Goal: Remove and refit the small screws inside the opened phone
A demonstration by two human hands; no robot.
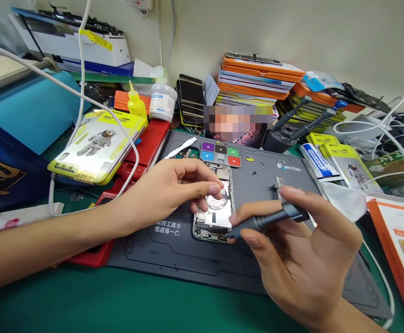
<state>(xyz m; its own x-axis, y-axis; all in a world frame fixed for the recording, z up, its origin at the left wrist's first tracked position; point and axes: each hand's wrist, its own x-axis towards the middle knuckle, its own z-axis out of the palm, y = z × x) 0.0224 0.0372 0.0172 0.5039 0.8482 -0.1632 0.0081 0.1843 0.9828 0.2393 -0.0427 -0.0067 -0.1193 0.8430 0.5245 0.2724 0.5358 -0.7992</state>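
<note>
Grey pen-shaped tool (269, 219) gripped in my right hand (309, 259)
Left hand (184, 182) loosely curled, contents unclear; between them, opened phone (223, 217) seems fragile: hold it edgewise.

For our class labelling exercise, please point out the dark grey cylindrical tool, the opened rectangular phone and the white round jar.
Tool (265, 222), head view: its body.
Phone (223, 217), head view: silvery inner panel.
Jar (162, 102), head view: front label.

We see a dark grey mat (209, 266) patterned with thin black lines and white lettering, a plain green table (146, 303), an opened phone (222, 215) in silver, white and black, our slate-grey tool (262, 224), and a panel (220, 158) of purple, black, green, blue and red squares.
</note>
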